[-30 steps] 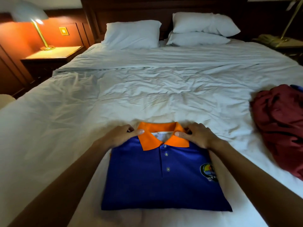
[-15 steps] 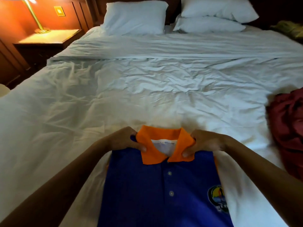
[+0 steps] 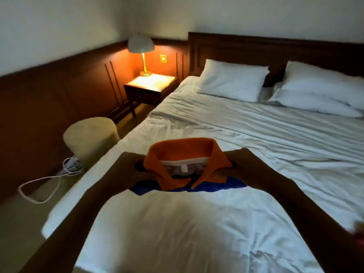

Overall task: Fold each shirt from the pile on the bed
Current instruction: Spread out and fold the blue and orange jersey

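Orange collar [image 3: 183,149] of the folded blue shirt [image 3: 234,184] sits right between your two hands. Your left hand [image 3: 128,170] grips the shirt's edge just beside the collar's left point, fingers curled round the fabric. Your right hand [image 3: 250,164] does the same at the right point. It's too dark to tell exactly how the fingers lie.

The shirt is seen nearly edge-on, with only a thin blue strip showing below the collar and the white neck label facing you. It looks held clear of the bed [image 3: 216,233], though I can't confirm a gap.

- Under and ahead of both hands: creased white sheet.
- Far beyond your right hand: three white pillows [image 3: 232,79] against a dark wood headboard [image 3: 275,48].
- Beyond your left hand: a lit lamp [image 3: 140,44] on a nightstand [image 3: 151,85].
- Just outside your left hand, on the floor: a cream round stool [image 3: 90,134] with a white cord [image 3: 49,180] looped beside it.
- Well to the right of your right arm, at the frame edge: a red blur I can't identify.
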